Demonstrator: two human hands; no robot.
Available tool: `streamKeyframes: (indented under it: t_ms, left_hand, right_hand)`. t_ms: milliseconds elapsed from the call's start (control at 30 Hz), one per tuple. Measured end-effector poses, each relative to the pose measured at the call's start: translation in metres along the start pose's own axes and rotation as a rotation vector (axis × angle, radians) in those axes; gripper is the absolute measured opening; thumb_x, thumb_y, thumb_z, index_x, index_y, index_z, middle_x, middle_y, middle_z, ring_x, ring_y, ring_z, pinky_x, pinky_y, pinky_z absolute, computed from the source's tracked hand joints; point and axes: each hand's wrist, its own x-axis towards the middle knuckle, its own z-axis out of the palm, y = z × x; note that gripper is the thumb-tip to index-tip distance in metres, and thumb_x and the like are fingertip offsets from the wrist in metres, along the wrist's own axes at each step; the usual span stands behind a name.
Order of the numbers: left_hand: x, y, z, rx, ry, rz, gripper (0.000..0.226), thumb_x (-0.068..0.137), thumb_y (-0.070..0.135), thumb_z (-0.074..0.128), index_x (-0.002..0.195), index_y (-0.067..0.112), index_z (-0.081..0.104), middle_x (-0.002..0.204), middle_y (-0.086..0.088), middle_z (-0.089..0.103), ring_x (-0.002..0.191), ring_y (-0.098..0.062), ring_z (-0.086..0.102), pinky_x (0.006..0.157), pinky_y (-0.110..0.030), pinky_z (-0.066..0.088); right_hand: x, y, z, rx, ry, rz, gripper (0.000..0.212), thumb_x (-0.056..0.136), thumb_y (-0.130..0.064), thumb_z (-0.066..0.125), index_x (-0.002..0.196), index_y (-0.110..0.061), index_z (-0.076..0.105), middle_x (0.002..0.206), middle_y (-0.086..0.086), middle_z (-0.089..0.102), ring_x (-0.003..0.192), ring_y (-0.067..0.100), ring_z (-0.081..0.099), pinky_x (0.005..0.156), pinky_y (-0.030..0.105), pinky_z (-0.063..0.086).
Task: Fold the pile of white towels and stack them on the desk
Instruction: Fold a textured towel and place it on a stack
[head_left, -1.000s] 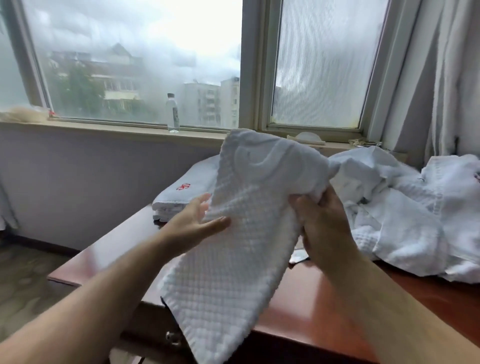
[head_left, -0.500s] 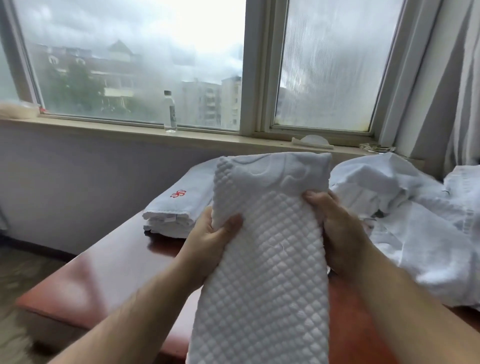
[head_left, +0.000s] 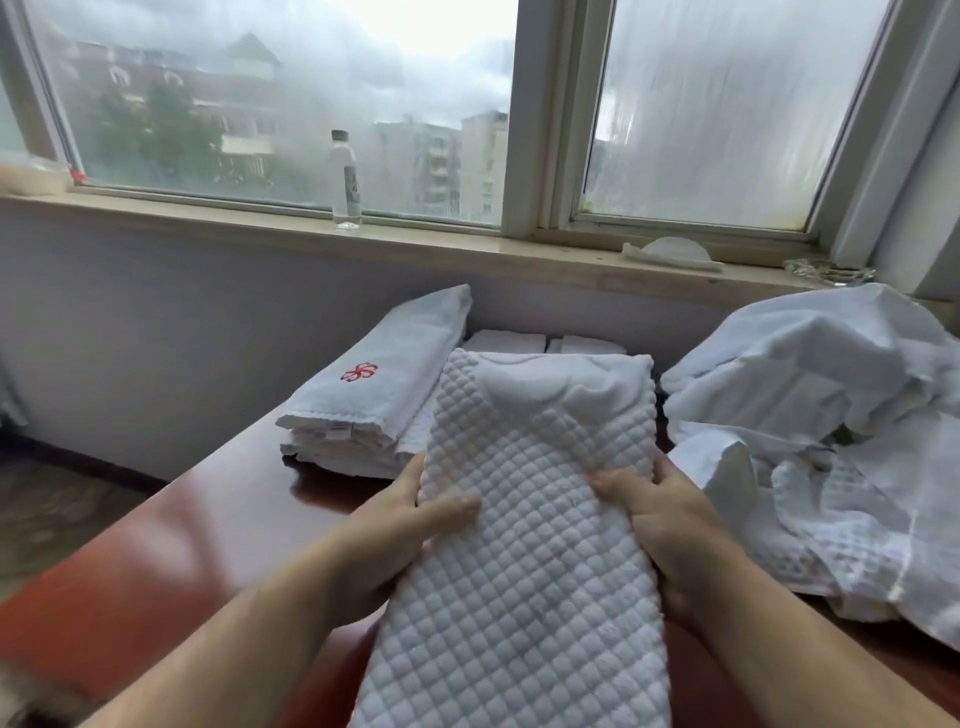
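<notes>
A long white waffle-textured towel (head_left: 530, 530) is folded into a narrow strip that runs from the bottom edge up over the desk. My left hand (head_left: 405, 525) grips its left edge, thumb on top. On the opposite edge my right hand (head_left: 660, 514) holds the strip, fingers curled over it. A stack of folded white towels (head_left: 374, 400) with a red embroidered mark lies at the back left of the reddish-brown desk (head_left: 171, 561). A rumpled pile of white towels (head_left: 831, 431) lies on the right.
A clear water bottle (head_left: 345, 179) stands on the windowsill (head_left: 208, 223) behind the desk. A white dish (head_left: 672, 252) and a glass item (head_left: 826, 270) sit on the sill at the right. Small white packets (head_left: 504, 343) lie behind the held towel. A curtain hangs far right.
The towel has come down from an upright hold and now lies lower, stretching out over the desk. Both hands moved down and forward with it, closing on its two edges.
</notes>
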Motion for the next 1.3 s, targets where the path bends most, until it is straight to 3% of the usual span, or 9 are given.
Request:
streamKeyframes:
  t_ms: [267, 400, 533, 667, 867, 1000, 1200, 1233, 1300]
  left_hand:
    - [0.035, 0.055, -0.004, 0.076, 0.091, 0.12, 0.064, 0.08, 0.024, 0.08, 0.137, 0.029, 0.051, 0.119, -0.008, 0.073, 0.106, -0.031, 0.072, 0.078, -0.043, 0.061]
    - [0.06, 0.096, -0.014, 0.242, 0.162, 0.055, 0.06, 0.088, 0.036, 0.073, 0.142, 0.026, 0.049, 0.127, -0.004, 0.07, 0.113, -0.028, 0.068, 0.101, -0.054, 0.052]
    - [0.072, 0.08, -0.022, 0.803, 0.39, -0.145, 0.028, 0.091, 0.03, 0.066, 0.118, 0.024, 0.062, 0.103, -0.001, 0.072, 0.09, -0.019, 0.071, 0.075, -0.036, 0.062]
    - [0.084, 0.054, -0.032, 0.684, 0.461, -0.129, 0.017, 0.092, 0.014, 0.06, 0.108, 0.011, 0.056, 0.101, -0.015, 0.068, 0.079, -0.028, 0.072, 0.07, -0.048, 0.063]
    - [0.089, 0.047, -0.04, 0.574, 0.467, -0.067, 0.059, 0.088, 0.007, 0.061, 0.126, 0.048, 0.04, 0.106, -0.004, 0.066, 0.081, -0.027, 0.07, 0.066, -0.05, 0.063]
    - [0.087, 0.042, -0.043, 0.773, 0.453, -0.014, 0.066, 0.088, 0.018, 0.059, 0.136, 0.059, 0.038, 0.068, 0.013, 0.066, 0.064, -0.012, 0.065, 0.075, -0.045, 0.062]
    - [0.072, 0.052, -0.033, 1.165, 0.747, 0.009, 0.056, 0.086, 0.039, 0.061, 0.141, 0.036, 0.049, 0.121, 0.0, 0.06, 0.111, -0.02, 0.058, 0.093, -0.035, 0.045]
    - [0.069, 0.054, -0.028, 1.165, 0.77, 0.05, 0.052, 0.087, 0.038, 0.062, 0.138, 0.033, 0.052, 0.119, -0.001, 0.057, 0.11, -0.02, 0.056, 0.094, -0.036, 0.044]
    - [0.064, 0.057, -0.011, 1.135, 0.729, 0.135, 0.041, 0.088, 0.034, 0.062, 0.128, 0.032, 0.059, 0.112, 0.002, 0.054, 0.1, -0.016, 0.054, 0.088, -0.032, 0.042]
  right_hand:
    - [0.051, -0.047, 0.023, -0.011, 0.056, -0.096, 0.024, 0.09, -0.004, 0.066, 0.11, -0.019, 0.067, 0.089, 0.011, 0.078, 0.076, 0.031, 0.077, 0.055, 0.04, 0.061]
    - [0.127, -0.094, 0.04, 0.013, 0.12, -0.172, 0.022, 0.091, -0.007, 0.064, 0.113, -0.011, 0.068, 0.092, 0.013, 0.078, 0.074, 0.03, 0.076, 0.055, 0.04, 0.061]
    - [0.195, -0.077, 0.041, -0.236, -0.037, 0.081, 0.034, 0.104, -0.026, 0.052, 0.126, -0.004, 0.066, 0.115, 0.02, 0.073, 0.099, 0.036, 0.073, 0.076, 0.049, 0.062]
    - [0.233, -0.037, 0.034, -0.386, 0.101, 0.169, 0.038, 0.102, -0.028, 0.059, 0.128, -0.001, 0.06, 0.103, 0.016, 0.074, 0.083, 0.032, 0.075, 0.071, 0.045, 0.063]
    - [0.255, -0.03, 0.04, -0.686, 0.173, 0.063, 0.033, 0.095, -0.022, 0.059, 0.119, 0.0, 0.061, 0.114, 0.02, 0.068, 0.1, 0.034, 0.067, 0.093, 0.05, 0.057]
    - [0.252, -0.029, 0.033, -0.661, 0.131, 0.057, 0.031, 0.09, -0.02, 0.059, 0.114, -0.001, 0.063, 0.116, 0.02, 0.067, 0.107, 0.04, 0.065, 0.095, 0.059, 0.054]
    - [0.212, -0.042, 0.006, -0.583, 0.129, -0.043, 0.042, 0.093, -0.016, 0.06, 0.132, -0.015, 0.043, 0.097, 0.014, 0.069, 0.084, 0.03, 0.071, 0.079, 0.05, 0.063]
    - [0.2, -0.046, -0.002, -0.584, 0.137, -0.052, 0.033, 0.095, -0.018, 0.06, 0.098, -0.028, 0.029, 0.099, 0.011, 0.066, 0.08, 0.026, 0.07, 0.07, 0.043, 0.063]
    - [0.172, -0.053, -0.02, -0.596, 0.166, -0.096, 0.015, 0.096, -0.018, 0.06, 0.111, -0.014, 0.059, 0.102, 0.007, 0.065, 0.078, 0.022, 0.069, 0.062, 0.032, 0.059]
